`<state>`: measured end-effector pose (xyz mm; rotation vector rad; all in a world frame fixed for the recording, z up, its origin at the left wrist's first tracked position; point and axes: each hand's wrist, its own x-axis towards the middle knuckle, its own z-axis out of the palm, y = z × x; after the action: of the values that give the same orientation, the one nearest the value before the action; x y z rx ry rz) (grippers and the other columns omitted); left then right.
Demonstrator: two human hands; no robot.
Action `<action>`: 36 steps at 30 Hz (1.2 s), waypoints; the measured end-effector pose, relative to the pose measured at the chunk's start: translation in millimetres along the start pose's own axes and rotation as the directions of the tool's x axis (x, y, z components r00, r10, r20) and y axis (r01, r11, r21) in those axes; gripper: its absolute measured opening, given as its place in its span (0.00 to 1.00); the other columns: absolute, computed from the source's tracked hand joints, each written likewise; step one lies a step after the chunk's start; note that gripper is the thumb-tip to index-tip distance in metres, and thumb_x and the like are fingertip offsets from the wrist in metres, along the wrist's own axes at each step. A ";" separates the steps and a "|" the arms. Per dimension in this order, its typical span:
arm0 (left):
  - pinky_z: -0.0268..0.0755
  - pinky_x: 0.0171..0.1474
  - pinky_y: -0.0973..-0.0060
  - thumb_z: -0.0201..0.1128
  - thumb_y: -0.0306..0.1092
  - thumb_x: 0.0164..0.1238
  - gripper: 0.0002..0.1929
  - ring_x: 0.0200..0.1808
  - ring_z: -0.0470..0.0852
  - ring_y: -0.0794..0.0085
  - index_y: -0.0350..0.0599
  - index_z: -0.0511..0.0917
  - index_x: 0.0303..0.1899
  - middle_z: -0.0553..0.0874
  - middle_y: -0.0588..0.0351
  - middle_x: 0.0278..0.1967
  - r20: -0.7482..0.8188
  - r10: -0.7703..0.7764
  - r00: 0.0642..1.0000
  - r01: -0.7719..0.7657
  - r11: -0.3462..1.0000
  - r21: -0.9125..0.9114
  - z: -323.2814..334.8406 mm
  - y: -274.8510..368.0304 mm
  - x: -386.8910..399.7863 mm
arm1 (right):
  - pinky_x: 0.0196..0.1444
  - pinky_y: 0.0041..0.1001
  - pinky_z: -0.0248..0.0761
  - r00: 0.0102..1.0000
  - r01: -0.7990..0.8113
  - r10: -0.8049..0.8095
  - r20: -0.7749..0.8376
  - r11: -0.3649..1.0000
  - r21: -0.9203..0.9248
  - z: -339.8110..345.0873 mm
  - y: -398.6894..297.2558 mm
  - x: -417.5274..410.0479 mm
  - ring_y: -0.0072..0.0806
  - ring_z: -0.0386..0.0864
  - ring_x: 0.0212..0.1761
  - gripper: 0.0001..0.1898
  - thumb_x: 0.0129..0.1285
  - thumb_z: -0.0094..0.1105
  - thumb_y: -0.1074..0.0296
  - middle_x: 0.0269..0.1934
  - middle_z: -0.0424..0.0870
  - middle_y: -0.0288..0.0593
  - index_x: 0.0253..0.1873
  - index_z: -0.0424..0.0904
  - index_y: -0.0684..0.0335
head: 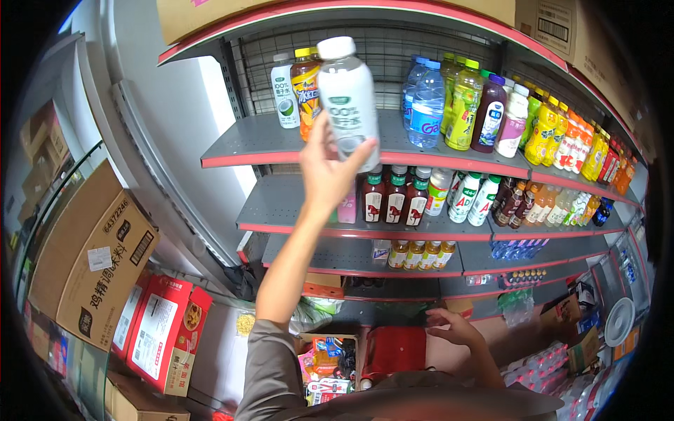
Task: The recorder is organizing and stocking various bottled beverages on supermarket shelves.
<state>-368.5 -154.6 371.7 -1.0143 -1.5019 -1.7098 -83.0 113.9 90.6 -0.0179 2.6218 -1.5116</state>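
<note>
My left hand (331,163) is closed around the lower part of a white-capped bottle of coconut water (347,100), held upright with a slight tilt before the top visible shelf board (389,131). Behind it on that board stand a similar coconut water bottle (284,92) and an iced tea bottle with a yellow cap (305,79), which the held bottle and my hand partly cover. To their right are blue-labelled water bottles (426,105) and green tea bottles (463,105). My right hand (450,326) hangs low at the right, fingers apart, holding nothing.
Lower shelf boards carry dark red bottles with horse labels (396,197), white bottles with green caps (466,200) and small juice bottles (421,255). Cardboard boxes (95,263) and a red carton (163,326) stand at left. Below are a red container (395,350) and a box of packets (326,363).
</note>
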 end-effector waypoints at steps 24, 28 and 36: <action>0.73 0.64 0.54 0.75 0.44 0.65 0.38 0.64 0.78 0.38 0.41 0.69 0.72 0.75 0.29 0.66 -0.080 0.196 0.977 -0.120 0.823 0.555 97.5 -72.3 3.0 | 0.61 0.36 0.77 0.978 -0.107 0.100 -0.185 0.994 -0.030 -16.1 16.4 -96.2 0.36 0.86 0.55 0.29 0.64 0.75 0.65 0.53 0.88 0.48 0.69 0.75 0.60; 0.74 0.63 0.52 0.72 0.41 0.67 0.28 0.65 0.77 0.37 0.45 0.78 0.67 0.73 0.30 0.67 -0.024 0.207 0.978 -0.144 0.755 0.640 101.4 -62.9 -26.9 | 0.61 0.36 0.77 0.976 -0.152 0.147 -0.159 0.988 -0.019 -11.7 11.8 -97.3 0.36 0.86 0.55 0.29 0.64 0.75 0.62 0.52 0.88 0.47 0.69 0.76 0.60; 0.79 0.58 0.50 0.69 0.43 0.69 0.29 0.62 0.77 0.30 0.36 0.76 0.67 0.71 0.21 0.67 0.014 0.169 0.985 -0.135 0.729 0.671 112.4 -70.1 -22.7 | 0.61 0.36 0.76 0.993 -0.103 0.099 -0.071 0.993 -0.054 -10.8 -20.5 -73.9 0.38 0.84 0.57 0.31 0.65 0.73 0.59 0.55 0.87 0.50 0.69 0.75 0.62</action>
<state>-401.8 -33.9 322.9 -0.6646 -1.7516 -0.9250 -11.6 117.9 120.7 0.1620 2.6736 -1.4286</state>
